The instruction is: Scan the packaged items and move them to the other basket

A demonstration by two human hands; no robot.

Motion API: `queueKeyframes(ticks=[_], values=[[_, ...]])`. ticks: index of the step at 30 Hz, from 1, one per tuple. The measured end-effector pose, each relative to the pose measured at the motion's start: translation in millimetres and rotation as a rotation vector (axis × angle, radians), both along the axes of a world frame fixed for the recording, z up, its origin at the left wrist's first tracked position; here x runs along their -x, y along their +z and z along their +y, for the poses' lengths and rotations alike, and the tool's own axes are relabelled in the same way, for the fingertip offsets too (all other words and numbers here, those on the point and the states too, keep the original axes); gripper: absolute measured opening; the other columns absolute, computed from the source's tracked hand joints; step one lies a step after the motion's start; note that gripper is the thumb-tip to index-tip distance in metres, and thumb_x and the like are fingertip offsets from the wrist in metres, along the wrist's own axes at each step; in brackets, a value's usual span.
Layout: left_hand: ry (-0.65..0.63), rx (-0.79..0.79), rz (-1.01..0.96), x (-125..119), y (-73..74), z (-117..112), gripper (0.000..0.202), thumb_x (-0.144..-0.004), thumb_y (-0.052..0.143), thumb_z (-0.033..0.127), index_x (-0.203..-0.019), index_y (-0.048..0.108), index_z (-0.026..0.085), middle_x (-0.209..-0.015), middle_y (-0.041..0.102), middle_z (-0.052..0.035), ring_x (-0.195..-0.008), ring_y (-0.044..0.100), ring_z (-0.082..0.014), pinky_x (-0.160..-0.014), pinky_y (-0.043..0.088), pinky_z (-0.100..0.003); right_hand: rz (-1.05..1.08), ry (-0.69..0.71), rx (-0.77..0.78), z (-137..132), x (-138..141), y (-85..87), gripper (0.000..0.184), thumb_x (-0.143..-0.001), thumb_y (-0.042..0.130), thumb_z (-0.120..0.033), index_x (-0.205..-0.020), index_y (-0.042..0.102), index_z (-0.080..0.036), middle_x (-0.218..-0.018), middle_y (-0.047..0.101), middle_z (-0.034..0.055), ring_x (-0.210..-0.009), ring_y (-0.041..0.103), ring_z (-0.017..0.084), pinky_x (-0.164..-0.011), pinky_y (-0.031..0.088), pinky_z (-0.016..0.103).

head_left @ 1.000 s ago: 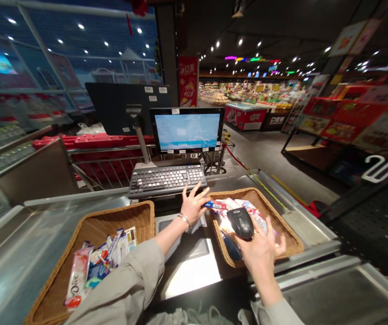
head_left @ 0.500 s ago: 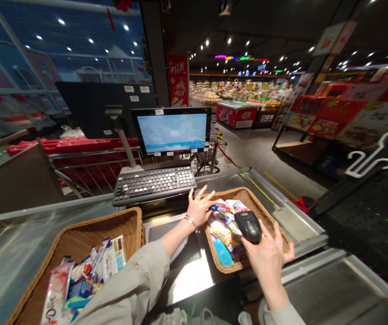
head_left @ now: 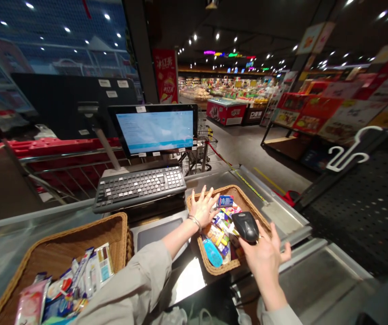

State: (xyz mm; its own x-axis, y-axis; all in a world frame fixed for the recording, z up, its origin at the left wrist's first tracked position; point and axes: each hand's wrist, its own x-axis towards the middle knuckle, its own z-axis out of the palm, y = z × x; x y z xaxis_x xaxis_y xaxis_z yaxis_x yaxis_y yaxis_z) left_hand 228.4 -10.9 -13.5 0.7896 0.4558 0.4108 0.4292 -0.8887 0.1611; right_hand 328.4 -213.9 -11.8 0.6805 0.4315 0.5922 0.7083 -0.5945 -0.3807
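Note:
My right hand (head_left: 264, 255) grips a black barcode scanner (head_left: 245, 226), its rounded head over the right wicker basket (head_left: 253, 203). Fingers spread, my left hand (head_left: 203, 207) reaches over the left side of that basket. Closest to its fingertips is a small dark blue pack (head_left: 225, 201); I cannot tell whether they touch. Several colourful small snack packs lie heaped inside, with a bright blue pack (head_left: 212, 253) at the near end. A second wicker basket (head_left: 112, 232) at the left holds several wrapped bars and a pink packet (head_left: 32, 301), partly hidden by my left sleeve.
Beyond the baskets stand a keyboard (head_left: 141, 186) and a lit monitor (head_left: 156, 131). A metal counter edge (head_left: 292, 225) runs along the right. White hooks (head_left: 348, 155) hang on a dark panel. A shopping cart (head_left: 203, 146) is behind the monitor.
The view has turned slightly right, so most things sit further left. My left hand has moved a little over the basket, and the small blue pack shows more clearly. The scanner stays in my right hand.

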Motion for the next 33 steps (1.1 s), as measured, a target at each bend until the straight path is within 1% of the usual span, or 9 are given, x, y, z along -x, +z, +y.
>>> queueKeyframes(ticks=[3, 7, 11, 14, 18, 21, 23, 27, 33], values=[[0.043, 0.009, -0.003, 10, 2.8, 4, 0.063, -0.091, 0.05, 0.057, -0.147, 0.041, 0.03, -0.16, 0.031, -0.009, -0.15, 0.018, -0.0366, -0.114, 0.005, -0.074, 0.003, 0.038, 0.004, 4, 2, -0.5, 0.057, -0.083, 0.04, -0.066, -0.096, 0.073, -0.021, -0.114, 0.071, 0.0108, -0.132, 0.041, 0.033, -0.108, 0.011, 0.058], [0.091, -0.005, -0.007, 29, 7.9, 10, 0.065, -0.09, 0.052, 0.057, -0.147, 0.042, 0.029, -0.16, 0.031, -0.0107, -0.149, 0.019, -0.0368, -0.115, 0.002, -0.072, 0.017, 0.088, 0.015, 12, 9, 0.5, 0.053, -0.083, 0.042, -0.062, -0.102, 0.071, -0.021, -0.116, 0.071, 0.0086, -0.135, 0.039, 0.031, -0.108, 0.012, 0.057], [0.147, 0.005, -0.021, 52, 14.1, 12, 0.065, -0.09, 0.051, 0.059, -0.147, 0.042, 0.029, -0.16, 0.029, -0.0106, -0.149, 0.018, -0.0365, -0.115, -0.001, -0.071, 0.055, 0.138, 0.048, 25, 20, 6.6, 0.051, -0.083, 0.042, -0.06, -0.104, 0.071, -0.023, -0.119, 0.07, 0.0071, -0.137, 0.036, 0.03, -0.107, 0.014, 0.056], [0.202, 0.013, -0.014, 74, 18.8, 12, 0.066, -0.089, 0.051, 0.061, -0.147, 0.042, 0.03, -0.161, 0.028, -0.0093, -0.15, 0.017, -0.0361, -0.116, 0.001, -0.071, 0.087, 0.178, 0.046, 35, 30, 13.1, 0.054, -0.081, 0.042, -0.063, -0.104, 0.071, -0.022, -0.118, 0.07, 0.0101, -0.135, 0.037, 0.032, -0.104, 0.016, 0.055], [0.284, 0.012, 0.006, 107, 24.6, 8, 0.069, -0.089, 0.052, 0.06, -0.149, 0.039, 0.03, -0.162, 0.025, -0.0087, -0.15, 0.015, -0.0363, -0.116, 0.004, -0.071, 0.108, 0.236, -0.001, 46, 44, 19.6, 0.059, -0.08, 0.039, -0.069, -0.096, 0.073, -0.022, -0.115, 0.071, 0.0128, -0.132, 0.041, 0.033, -0.102, 0.02, 0.054], [0.347, 0.016, 0.005, 132, 28.4, 1, 0.07, -0.089, 0.052, 0.061, -0.15, 0.037, 0.03, -0.162, 0.024, -0.0085, -0.151, 0.014, -0.0354, -0.116, 0.005, -0.071, 0.117, 0.26, 0.006, 53, 56, 21.6, 0.063, -0.081, 0.036, -0.07, -0.099, 0.072, -0.022, -0.115, 0.07, 0.0136, -0.13, 0.042, 0.033, -0.102, 0.022, 0.053], [0.391, 0.033, 0.007, 149, 30.2, -4, 0.069, -0.088, 0.053, 0.062, -0.149, 0.039, 0.03, -0.162, 0.024, -0.0085, -0.151, 0.013, -0.0348, -0.116, 0.005, -0.071, 0.113, 0.278, 0.011, 58, 64, 22.2, 0.061, -0.08, 0.038, -0.069, -0.099, 0.072, -0.022, -0.114, 0.07, 0.0136, -0.129, 0.043, 0.033, -0.102, 0.022, 0.053], [0.468, 0.066, 0.007, 182, 29.7, -16, 0.068, -0.089, 0.054, 0.06, -0.147, 0.041, 0.028, -0.162, 0.025, -0.0093, -0.151, 0.013, -0.0346, -0.116, 0.007, -0.071, 0.091, 0.322, -0.024, 68, 83, 23.4, 0.055, -0.08, 0.041, -0.065, -0.095, 0.072, -0.022, -0.113, 0.07, 0.0127, -0.126, 0.045, 0.033, -0.1, 0.023, 0.053], [0.572, 0.072, -0.015, 233, 18.6, -31, 0.065, -0.09, 0.055, 0.055, -0.146, 0.043, 0.027, -0.161, 0.026, -0.0113, -0.151, 0.016, -0.0342, -0.117, 0.005, -0.069, 0.08, 0.472, -0.051, 79, 113, 24.8, 0.048, -0.08, 0.047, -0.057, -0.104, 0.07, -0.022, -0.115, 0.07, 0.0095, -0.128, 0.045, 0.031, -0.096, 0.03, 0.048]])
